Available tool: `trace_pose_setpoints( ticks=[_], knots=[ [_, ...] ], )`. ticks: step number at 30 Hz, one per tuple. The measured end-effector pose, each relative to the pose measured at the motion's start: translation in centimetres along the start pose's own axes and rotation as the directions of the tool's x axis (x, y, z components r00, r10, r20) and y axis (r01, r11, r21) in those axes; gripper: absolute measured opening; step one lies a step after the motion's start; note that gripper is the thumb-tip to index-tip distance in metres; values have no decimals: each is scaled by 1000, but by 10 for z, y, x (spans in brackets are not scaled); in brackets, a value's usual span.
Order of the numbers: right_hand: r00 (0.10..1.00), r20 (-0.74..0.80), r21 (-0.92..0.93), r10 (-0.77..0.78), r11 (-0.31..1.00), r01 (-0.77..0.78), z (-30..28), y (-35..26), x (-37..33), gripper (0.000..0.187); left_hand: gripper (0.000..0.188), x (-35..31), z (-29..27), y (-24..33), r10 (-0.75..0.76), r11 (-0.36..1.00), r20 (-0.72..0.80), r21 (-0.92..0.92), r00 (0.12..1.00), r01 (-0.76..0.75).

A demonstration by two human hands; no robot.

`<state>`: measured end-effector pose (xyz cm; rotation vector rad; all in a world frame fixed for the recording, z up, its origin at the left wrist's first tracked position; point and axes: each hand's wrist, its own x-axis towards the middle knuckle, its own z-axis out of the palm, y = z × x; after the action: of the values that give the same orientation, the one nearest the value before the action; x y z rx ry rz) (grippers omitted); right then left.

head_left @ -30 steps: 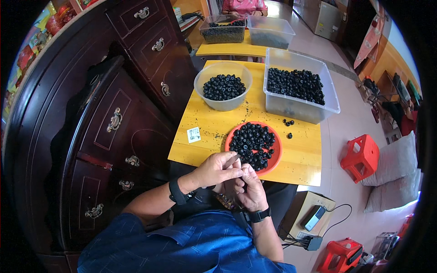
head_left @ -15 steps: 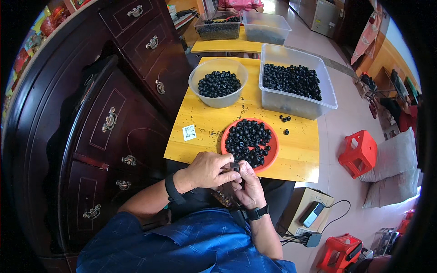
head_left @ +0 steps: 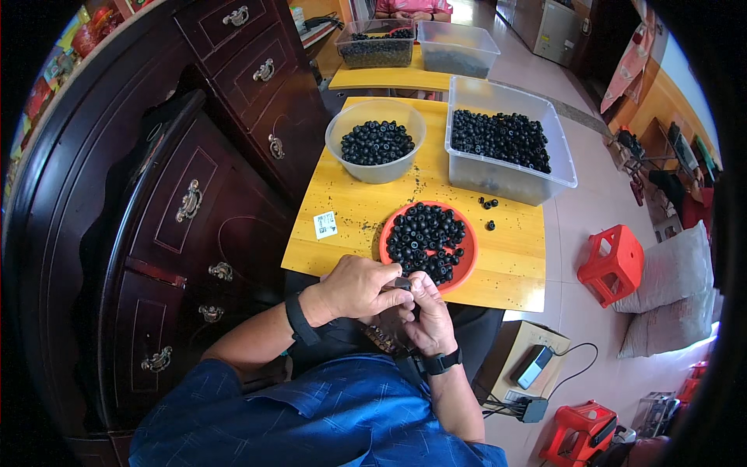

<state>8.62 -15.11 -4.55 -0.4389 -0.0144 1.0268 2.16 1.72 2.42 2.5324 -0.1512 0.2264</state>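
Observation:
Just in front of an orange-red plate (head_left: 472, 261), my left hand (head_left: 350, 286) and my right hand (head_left: 429, 317) meet with fingers closed. Between their fingertips is a small dark round part (head_left: 403, 284), partly covered by the fingers. The plate holds a heap of small black ring-like parts (head_left: 424, 237), several with a hole showing. Under my hands something brownish and gold (head_left: 380, 337) shows over my lap, too hidden to name. Each wrist wears a black band or watch.
A round translucent tub (head_left: 342, 159) and a large clear bin (head_left: 498, 183), both with black parts, stand on the yellow table (head_left: 327, 261). Loose black parts (head_left: 488, 203) and a white label (head_left: 324, 225) lie there. A dark wooden cabinet (head_left: 171, 257) flanks the left; a red stool (head_left: 611, 265) stands right.
The view shifts very slightly. My fingers move a little around the dark part, which stays pinched between both hands; the containers and plate stay in place.

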Motion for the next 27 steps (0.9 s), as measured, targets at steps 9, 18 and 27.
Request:
trace_pose_setpoints(
  ticks=[9, 18, 27],
  knots=[
    [1000, -9, 12, -23, 1000, 23, 0, 0, 3, 6, 30, 3, 1, -1, 25, 994, -104, -104, 994, -35],
    [999, 40, 9, 1, 1000, -2, -8, 4, 4, 3, 24, 6, 14, -13, -196, 822, 7, -544, 981, 168],
    [999, -47, -8, -3, 1000, 2, -12, 1, 4, 6, 25, 10, 8, -5, -103, 967, 9, -234, 995, 103]
  ],
)
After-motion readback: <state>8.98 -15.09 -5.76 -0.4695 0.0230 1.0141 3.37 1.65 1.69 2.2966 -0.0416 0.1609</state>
